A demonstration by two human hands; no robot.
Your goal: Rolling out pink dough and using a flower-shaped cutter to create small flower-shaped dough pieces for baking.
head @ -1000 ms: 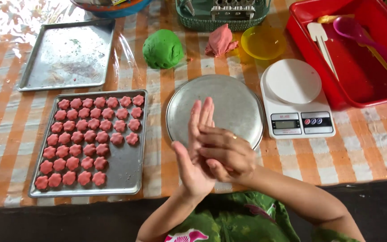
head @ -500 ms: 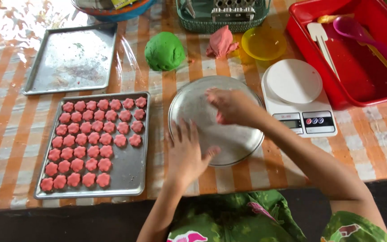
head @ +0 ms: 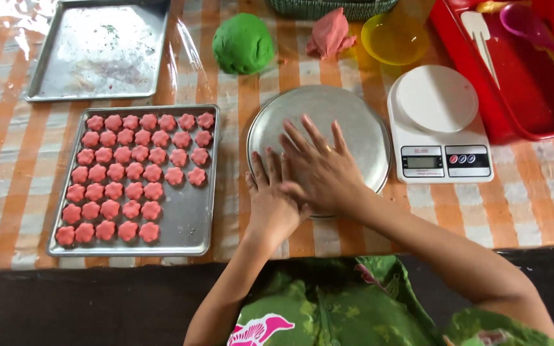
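Both hands on the round silver metal plate (head: 347, 118), the landmark here. Right hand (head: 322, 170) lies flat, palm down, on its near half, fingers spread. Left hand (head: 274, 202) sits at the near-left rim, fingers straight and close together, partly tucked under the right. Anything beneath the palms is hidden; probably a bit of dough being pressed, can't confirm.

Left of the plate: rectangular steel baking tray (head: 193, 218) filled with small pink flower-shaped dough pieces (head: 133, 173). Behind the plate: green dough ball (head: 243, 43) and pink dough lump (head: 330, 33). Right of it, almost touching: white digital kitchen scale (head: 440, 128).

Risks, judging from this:
- plate isn't anchored, so off-centre pressure could slide it into the scale
- left forearm hangs near the tray; a drift sideways would dent the closest flowers
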